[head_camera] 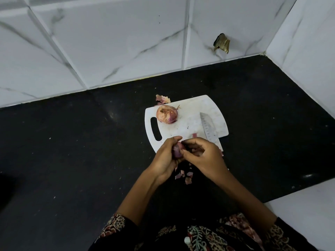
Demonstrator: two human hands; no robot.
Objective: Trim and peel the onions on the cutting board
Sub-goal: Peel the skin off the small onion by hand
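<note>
A white cutting board lies on the black counter. One whole onion in its papery pink skin sits near the board's handle slot. My left hand grips a small purple onion over the board's near edge. My right hand is against that onion, its fingertips pinching at the skin on top. A knife lies flat on the board's right side, blade pointing away, its handle hidden behind my right hand.
Loose peel scraps lie on the black counter below my hands, and another peel piece rests at the board's far corner. White marble-pattern tiles form the back and right walls, with a brown broken patch.
</note>
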